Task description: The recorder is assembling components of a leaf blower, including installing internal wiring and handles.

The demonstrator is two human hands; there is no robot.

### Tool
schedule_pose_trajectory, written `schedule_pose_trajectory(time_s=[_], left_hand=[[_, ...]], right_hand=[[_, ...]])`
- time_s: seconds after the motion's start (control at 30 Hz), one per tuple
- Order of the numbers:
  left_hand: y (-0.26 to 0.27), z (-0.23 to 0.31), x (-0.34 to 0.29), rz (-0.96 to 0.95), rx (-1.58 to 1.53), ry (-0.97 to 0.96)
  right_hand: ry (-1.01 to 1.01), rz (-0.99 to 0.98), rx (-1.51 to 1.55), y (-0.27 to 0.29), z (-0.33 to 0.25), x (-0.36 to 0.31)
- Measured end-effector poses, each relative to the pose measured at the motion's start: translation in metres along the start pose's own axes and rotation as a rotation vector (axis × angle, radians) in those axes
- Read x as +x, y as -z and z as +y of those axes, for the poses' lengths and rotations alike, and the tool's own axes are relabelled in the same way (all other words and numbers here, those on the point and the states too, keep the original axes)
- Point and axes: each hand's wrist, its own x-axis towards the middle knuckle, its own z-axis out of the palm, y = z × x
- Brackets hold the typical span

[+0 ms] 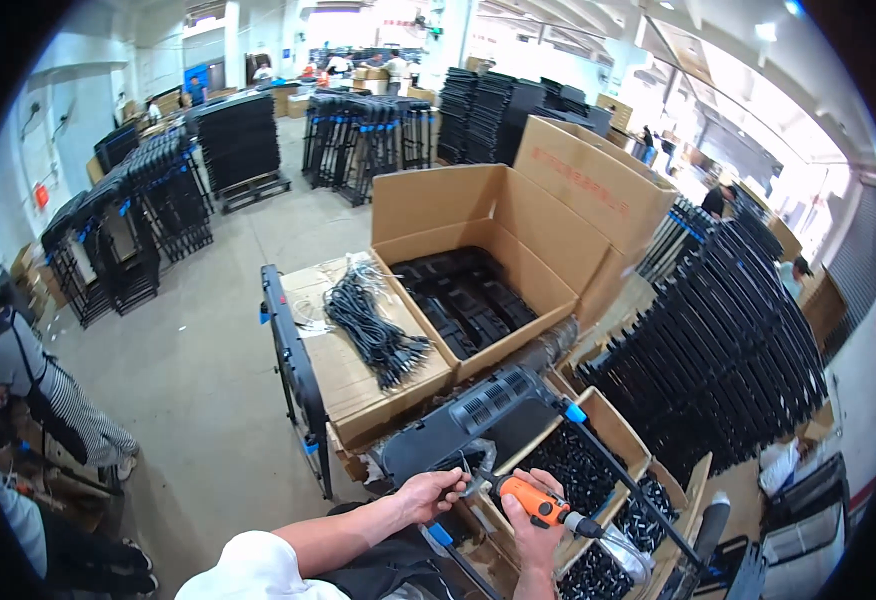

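My right hand [535, 540] is wrapped round an orange and black electric screwdriver [532, 502], whose tip points left. Close to that tip, my left hand [428, 496] has its fingers pinched together; whatever is between them is too small to make out. Just beyond both hands lies a dark plastic panel [493, 408] with vent slots, joined to a black tubular frame [616, 462] with blue fittings. To the right, under the frame, a divided wooden box [613, 418] holds many small black parts [570, 470].
A bundle of black cables [373, 335] rests on a cardboard box left of an open carton [438, 205] with black mouldings. Tall stacks of black frames [708, 350] rise at right. Another upright panel [296, 365] stands left. A co-worker in a striped apron [68, 400] is at far left.
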Motion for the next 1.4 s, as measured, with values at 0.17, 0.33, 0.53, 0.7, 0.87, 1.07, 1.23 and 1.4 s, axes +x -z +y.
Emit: schedule_pose_trajectory(time_s=[0.17,0.33,0.53,0.7,0.87,1.07,1.23,1.4], left_hand=[[-0.004,0.028,0.006,-0.003,-0.158,-0.035],[0.002,0.046,0.033,-0.043,-0.288,-0.038],[0.000,0.067,0.059,-0.089,-0.334,0.061],[0.005,0.092,0.063,-0.064,-0.418,0.086],[0.003,0.099,0.074,-0.025,-0.456,0.129],[-0.010,0.108,0.074,0.046,-0.325,0.080],[0.025,0.124,0.072,0.057,0.003,-0.062],[0.060,0.153,0.101,0.306,0.900,-0.488]], right_hand=[[-0.017,-0.022,0.016,-0.028,0.010,0.015],[0.010,-0.056,-0.096,-0.042,0.017,0.035],[-0.020,-0.020,-0.145,-0.059,0.021,0.060],[-0.074,-0.046,-0.209,-0.082,0.025,0.085],[-0.117,-0.035,-0.253,-0.092,0.030,0.106],[-0.177,0.033,-0.286,-0.104,0.039,0.134],[-0.242,0.009,-0.332,-0.109,0.046,0.165],[-0.293,-0.004,-0.372,-0.117,0.055,0.186]])
